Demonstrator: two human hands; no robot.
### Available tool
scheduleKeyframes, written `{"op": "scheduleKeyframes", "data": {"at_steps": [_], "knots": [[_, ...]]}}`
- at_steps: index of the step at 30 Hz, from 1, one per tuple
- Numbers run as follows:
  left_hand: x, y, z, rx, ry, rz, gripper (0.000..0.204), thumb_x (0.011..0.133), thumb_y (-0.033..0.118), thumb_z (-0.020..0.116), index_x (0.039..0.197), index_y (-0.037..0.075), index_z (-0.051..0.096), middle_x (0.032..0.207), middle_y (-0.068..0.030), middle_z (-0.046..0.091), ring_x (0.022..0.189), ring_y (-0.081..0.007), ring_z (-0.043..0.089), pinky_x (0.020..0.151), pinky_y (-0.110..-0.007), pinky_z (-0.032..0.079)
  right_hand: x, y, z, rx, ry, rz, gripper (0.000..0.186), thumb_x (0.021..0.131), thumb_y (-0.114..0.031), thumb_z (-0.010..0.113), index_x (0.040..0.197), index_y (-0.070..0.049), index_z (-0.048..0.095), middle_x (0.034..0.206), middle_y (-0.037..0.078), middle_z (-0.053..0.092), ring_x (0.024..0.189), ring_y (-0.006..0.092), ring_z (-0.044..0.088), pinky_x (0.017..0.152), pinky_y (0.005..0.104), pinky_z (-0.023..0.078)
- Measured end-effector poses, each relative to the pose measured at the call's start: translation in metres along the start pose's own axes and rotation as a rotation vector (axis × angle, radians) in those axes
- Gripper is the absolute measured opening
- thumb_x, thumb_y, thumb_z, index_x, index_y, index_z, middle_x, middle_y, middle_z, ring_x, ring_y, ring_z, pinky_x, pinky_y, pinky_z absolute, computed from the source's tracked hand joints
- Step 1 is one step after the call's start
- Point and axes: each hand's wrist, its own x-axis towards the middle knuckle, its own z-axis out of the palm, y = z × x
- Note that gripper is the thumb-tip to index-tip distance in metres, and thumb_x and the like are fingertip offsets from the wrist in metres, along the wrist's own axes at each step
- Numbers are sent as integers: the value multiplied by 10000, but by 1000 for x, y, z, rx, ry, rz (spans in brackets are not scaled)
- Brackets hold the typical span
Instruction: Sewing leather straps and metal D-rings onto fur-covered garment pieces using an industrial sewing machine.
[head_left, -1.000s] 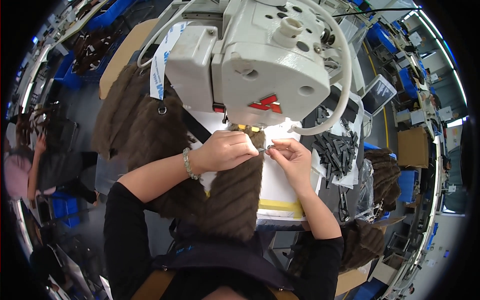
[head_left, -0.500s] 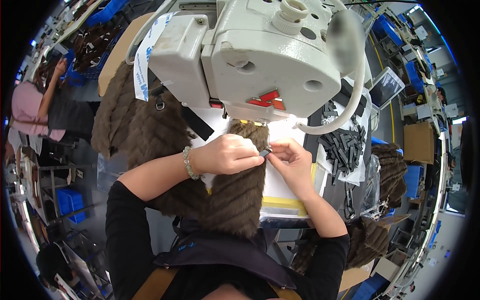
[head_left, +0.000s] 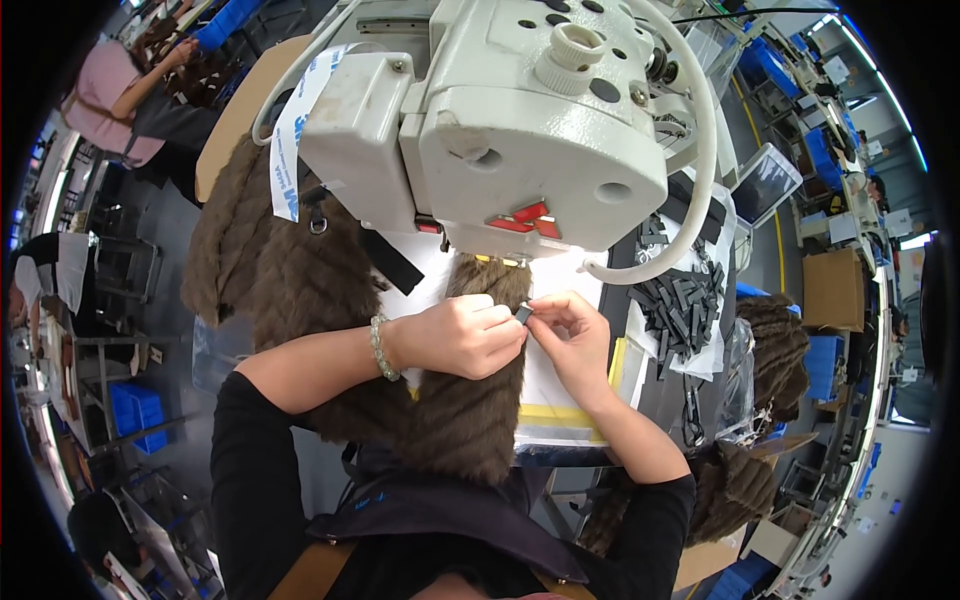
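Grey tab (head_left: 523, 314), pinched in the fingers (head_left: 498, 341) of left hand (head_left: 453, 338) and right hand (head_left: 573, 345), could, I judge, drop if either slackens.

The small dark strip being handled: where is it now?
In the head view, the small dark strip is near the centre, between the left hand and right hand, near the brown fur's edge.

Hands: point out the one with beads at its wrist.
The left hand, with a pale beaded bracelet at its wrist; the right hand has a bare wrist.
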Motion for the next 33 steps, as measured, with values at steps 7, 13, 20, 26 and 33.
{"op": "scheduleKeyframes", "data": {"at_steps": [7,13,20,26,33], "knots": [[-2,-9,-5,-172,37,-29,225,661,68,677,870,-12,662,806,-65,595,695,-177,618,580,-290,519,0,-3,0,-232,-25,-263,210,799,64,693,991,-23,701,887,75,704,768,138,669,713,253,534],[-5,-13,-5,-231,95,27,201,688,59,702,875,-2,664,832,-55,593,735,-178,632,607,-295,533,1,-3,3,-312,-25,-487,239,765,78,706,977,-30,691,938,88,683,760,186,677,672,263,544],[-12,-15,-10,-264,135,-87,115,751,95,668,849,46,634,765,-18,524,675,-161,575,575,-296,473,22,-5,4,-510,-70,-897,244,693,26,749,918,-42,682,960,79,667,754,222,671,629,307,545],[-12,-15,-16,-67,-40,-111,105,751,122,640,830,69,595,759,-20,532,662,-148,584,581,-294,476,38,-4,2,-554,-157,-816,222,668,7,759,857,-42,654,920,77,679,761,232,679,625,309,535],[-5,-20,-28,84,-112,-206,103,786,141,626,860,93,572,748,-2,526,664,-127,602,563,-277,477,35,-5,17,-205,-61,-361,192,744,43,744,928,13,698,915,79,691,777,158,682,711,257,561]]}}
